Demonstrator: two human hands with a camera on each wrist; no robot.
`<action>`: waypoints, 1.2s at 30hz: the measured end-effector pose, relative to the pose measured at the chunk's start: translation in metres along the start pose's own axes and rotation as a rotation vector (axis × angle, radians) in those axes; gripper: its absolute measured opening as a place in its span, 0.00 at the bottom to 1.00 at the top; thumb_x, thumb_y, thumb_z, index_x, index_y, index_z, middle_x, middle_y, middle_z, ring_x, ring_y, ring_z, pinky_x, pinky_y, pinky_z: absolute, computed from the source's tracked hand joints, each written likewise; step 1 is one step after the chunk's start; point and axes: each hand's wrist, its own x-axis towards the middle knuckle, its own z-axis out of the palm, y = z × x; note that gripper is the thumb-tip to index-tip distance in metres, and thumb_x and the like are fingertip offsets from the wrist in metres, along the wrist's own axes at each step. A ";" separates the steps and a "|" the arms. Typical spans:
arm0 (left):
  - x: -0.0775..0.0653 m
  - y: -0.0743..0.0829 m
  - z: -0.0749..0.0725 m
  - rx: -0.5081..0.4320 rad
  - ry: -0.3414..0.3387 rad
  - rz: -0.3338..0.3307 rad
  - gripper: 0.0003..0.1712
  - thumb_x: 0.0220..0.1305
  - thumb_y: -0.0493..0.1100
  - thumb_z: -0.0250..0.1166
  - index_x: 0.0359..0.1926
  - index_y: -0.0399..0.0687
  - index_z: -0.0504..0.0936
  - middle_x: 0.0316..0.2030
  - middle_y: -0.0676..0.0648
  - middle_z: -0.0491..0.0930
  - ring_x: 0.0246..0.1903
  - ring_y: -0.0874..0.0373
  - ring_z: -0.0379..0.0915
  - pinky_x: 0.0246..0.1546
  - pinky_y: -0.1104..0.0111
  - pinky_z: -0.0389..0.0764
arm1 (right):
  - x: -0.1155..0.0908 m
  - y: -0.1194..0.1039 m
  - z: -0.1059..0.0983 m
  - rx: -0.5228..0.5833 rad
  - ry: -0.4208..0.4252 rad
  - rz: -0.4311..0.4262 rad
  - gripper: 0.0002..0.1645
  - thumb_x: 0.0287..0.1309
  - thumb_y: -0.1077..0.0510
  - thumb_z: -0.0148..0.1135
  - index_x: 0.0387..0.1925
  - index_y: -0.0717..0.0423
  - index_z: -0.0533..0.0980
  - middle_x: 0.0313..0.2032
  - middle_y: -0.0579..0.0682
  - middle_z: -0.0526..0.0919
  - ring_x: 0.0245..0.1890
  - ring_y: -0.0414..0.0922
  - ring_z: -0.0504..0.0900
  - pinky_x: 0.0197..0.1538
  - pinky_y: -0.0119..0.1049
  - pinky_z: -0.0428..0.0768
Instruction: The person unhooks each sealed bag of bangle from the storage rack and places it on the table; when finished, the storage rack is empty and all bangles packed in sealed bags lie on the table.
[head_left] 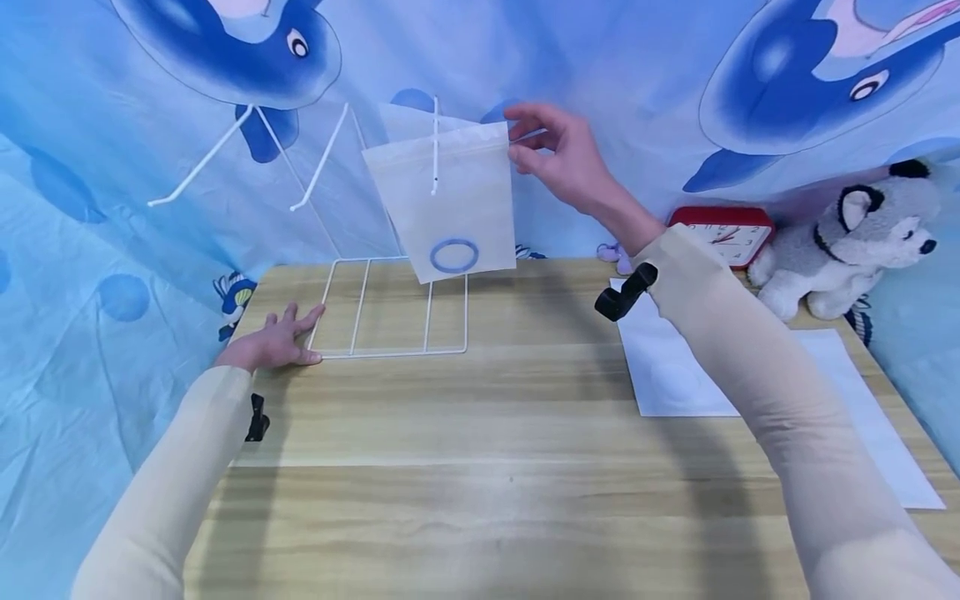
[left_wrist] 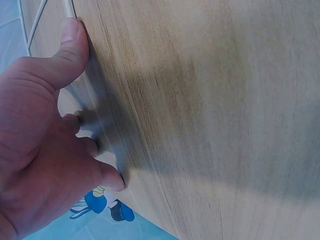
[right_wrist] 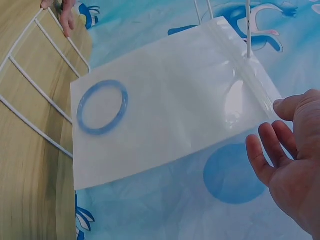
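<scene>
A translucent zip bag with a blue ring-shaped bangle low in it hangs on a prong of a white wire rack. The prong's tip shows in front of the bag, and a pale sheet stands behind its top. My right hand pinches the bag's upper right edge between thumb and fingers; in the right wrist view the thumb lies at the zip end. My left hand rests on the table at the rack's left end, fingers spread, thumb pressing the base wire.
Two bare prongs of the rack stick out left of the bag. White sheets lie on the table at right, partly under my right forearm. A red clock and a plush dog stand behind them. A blue curtain hangs behind.
</scene>
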 end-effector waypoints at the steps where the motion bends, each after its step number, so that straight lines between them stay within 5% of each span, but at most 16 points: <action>1: 0.002 0.001 -0.001 -0.004 0.001 0.003 0.60 0.65 0.59 0.66 0.79 0.48 0.34 0.70 0.19 0.21 0.65 0.14 0.17 0.53 0.20 0.38 | 0.001 -0.001 0.000 -0.006 0.001 -0.004 0.25 0.67 0.65 0.61 0.65 0.62 0.73 0.50 0.56 0.77 0.49 0.50 0.79 0.51 0.38 0.82; 18: 0.012 0.013 -0.014 0.031 -0.007 0.010 0.56 0.68 0.53 0.65 0.79 0.46 0.35 0.71 0.20 0.22 0.66 0.16 0.18 0.54 0.20 0.39 | 0.004 -0.014 -0.005 -0.038 0.053 -0.023 0.19 0.64 0.65 0.65 0.56 0.65 0.78 0.46 0.53 0.78 0.45 0.47 0.78 0.48 0.35 0.79; 27: 0.013 0.014 -0.013 0.034 -0.006 -0.002 0.56 0.68 0.53 0.65 0.79 0.46 0.35 0.71 0.20 0.22 0.66 0.16 0.18 0.54 0.20 0.38 | 0.011 -0.024 -0.001 -0.125 -0.001 0.037 0.19 0.64 0.61 0.66 0.55 0.62 0.79 0.51 0.52 0.81 0.45 0.46 0.79 0.48 0.34 0.78; 36: 0.000 0.007 -0.003 0.011 -0.007 -0.025 0.57 0.67 0.54 0.66 0.79 0.45 0.35 0.70 0.18 0.23 0.64 0.13 0.18 0.55 0.21 0.38 | 0.014 -0.034 0.013 -0.330 -0.097 0.094 0.22 0.66 0.58 0.64 0.60 0.58 0.77 0.54 0.51 0.81 0.43 0.42 0.79 0.45 0.31 0.79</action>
